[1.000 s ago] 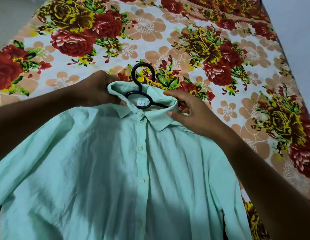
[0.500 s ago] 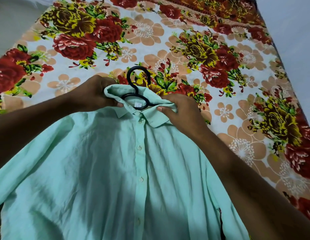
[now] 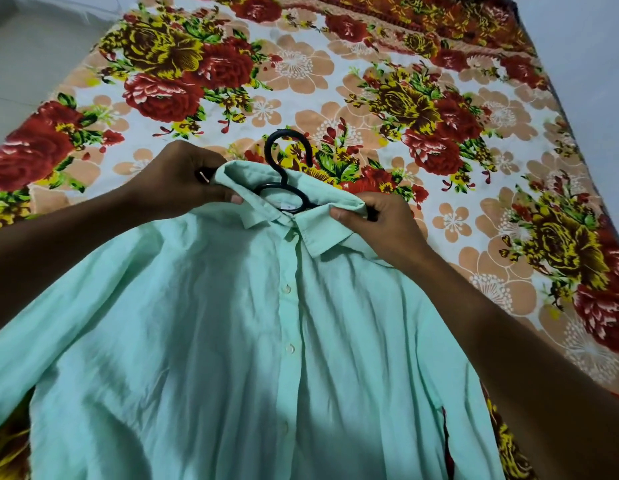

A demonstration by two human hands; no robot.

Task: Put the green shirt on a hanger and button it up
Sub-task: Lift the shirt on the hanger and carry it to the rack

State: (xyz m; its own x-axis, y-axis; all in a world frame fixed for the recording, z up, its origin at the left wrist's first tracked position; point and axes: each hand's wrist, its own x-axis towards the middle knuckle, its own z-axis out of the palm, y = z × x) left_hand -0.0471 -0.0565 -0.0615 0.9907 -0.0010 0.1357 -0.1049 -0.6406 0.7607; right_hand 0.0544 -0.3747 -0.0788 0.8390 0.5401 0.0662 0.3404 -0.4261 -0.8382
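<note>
The mint-green shirt (image 3: 231, 341) lies front up on the bed, its placket closed with several buttons down the middle. A black plastic hanger (image 3: 283, 161) sits inside it, with only the hook and neck loop showing above the collar. My left hand (image 3: 183, 181) pinches the left side of the collar. My right hand (image 3: 380, 223) pinches the right side of the collar, where a bit of black hanger shows at the fingers. The hanger's arms are hidden under the cloth.
A bedsheet (image 3: 335, 74) with large red, yellow and peach flowers covers the bed under the shirt. Pale floor (image 3: 31, 64) lies beyond the bed's left edge and a plain wall (image 3: 585, 46) rises at the right.
My right hand slid outward along the collar, from near the collar point to its right end. The collar now lies spread wider. My left hand kept its grip.
</note>
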